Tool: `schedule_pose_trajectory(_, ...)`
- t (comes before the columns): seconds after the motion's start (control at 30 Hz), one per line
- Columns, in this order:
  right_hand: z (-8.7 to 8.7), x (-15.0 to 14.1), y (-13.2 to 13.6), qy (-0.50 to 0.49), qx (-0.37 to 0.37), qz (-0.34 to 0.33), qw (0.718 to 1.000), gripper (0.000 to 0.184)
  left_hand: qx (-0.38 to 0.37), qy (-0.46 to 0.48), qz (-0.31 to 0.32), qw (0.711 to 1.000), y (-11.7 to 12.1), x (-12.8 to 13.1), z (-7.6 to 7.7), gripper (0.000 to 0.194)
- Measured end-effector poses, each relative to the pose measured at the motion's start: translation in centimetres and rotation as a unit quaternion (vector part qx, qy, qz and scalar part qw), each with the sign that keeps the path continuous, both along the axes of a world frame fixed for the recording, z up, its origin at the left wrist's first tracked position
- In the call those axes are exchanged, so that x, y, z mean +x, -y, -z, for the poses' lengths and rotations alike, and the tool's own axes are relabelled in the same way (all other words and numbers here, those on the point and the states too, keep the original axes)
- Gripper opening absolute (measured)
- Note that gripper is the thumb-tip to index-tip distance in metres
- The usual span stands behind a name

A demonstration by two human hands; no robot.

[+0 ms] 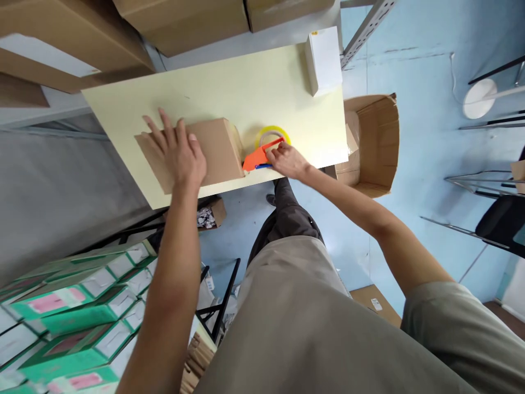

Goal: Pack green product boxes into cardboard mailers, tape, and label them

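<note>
A brown cardboard box [217, 148] lies on the pale yellow tabletop [246, 82]. My left hand [178, 148] rests on top of the box with its fingers spread. In my right hand [289, 160] is an orange tape dispenser [256, 157], its fingers wrapped round the frame. The dispenser carries a roll of yellow tape [262, 131], and its front end meets or nearly meets the right end of the box near the lower corner. Whether tape is stuck to the box I cannot tell.
A white box [324, 60] stands at the table's far right corner. Large cartons [197, 24] line the back. An open carton [377, 145] sits on the floor to the right. Green and white boxes [82, 312] are stacked at lower left, and a black chair [500, 221] is far right.
</note>
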State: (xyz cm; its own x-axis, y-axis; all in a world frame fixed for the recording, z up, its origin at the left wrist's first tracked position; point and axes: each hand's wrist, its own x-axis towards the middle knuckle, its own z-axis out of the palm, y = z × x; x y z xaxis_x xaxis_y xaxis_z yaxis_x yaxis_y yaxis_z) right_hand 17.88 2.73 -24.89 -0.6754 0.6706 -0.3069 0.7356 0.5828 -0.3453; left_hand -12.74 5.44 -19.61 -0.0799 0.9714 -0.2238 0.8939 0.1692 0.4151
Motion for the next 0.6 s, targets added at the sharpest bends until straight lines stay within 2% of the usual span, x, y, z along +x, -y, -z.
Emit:
schedule_pose_trajectory(0.07,-0.7,-3.3,2.4,0.021,-0.006,-0.026,0.999,0.049,-0.003,0.02,0.014,1.0,0.2,1.6,0.1,0.064)
schedule_pose_trajectory(0.17,-1.6,-8.9,5.1,0.026,-0.024,-0.035,0.999,0.051,0.004,0.037,0.012,0.999,1.3,4.0,0.9,0.088)
schedule_pose_trajectory(0.27,-1.9,-12.7,6.5,0.012,-0.04,-0.029,0.999,0.048,0.012,0.044,-0.032,0.998,2.7,5.6,1.7,0.087)
schedule_pose_trajectory(0.33,-1.9,-13.4,7.0,0.003,-0.05,-0.014,0.999,0.046,0.015,0.037,-0.074,0.996,3.6,6.1,1.9,0.085)
schedule_pose_trajectory(0.4,-1.7,-12.7,7.5,-0.007,-0.059,-0.001,0.998,0.048,0.006,0.026,-0.095,0.995,4.3,6.3,1.6,0.089)
schedule_pose_trajectory(0.47,-1.4,-10.5,8.0,-0.019,-0.065,-0.005,0.998,0.053,-0.01,0.029,-0.084,0.996,4.8,6.3,1.0,0.095)
schedule_pose_trajectory(0.6,-0.3,-2.6,8.1,-0.005,-0.057,-0.016,0.998,0.056,-0.026,0.04,-0.048,0.998,5.6,5.7,0.3,0.102)
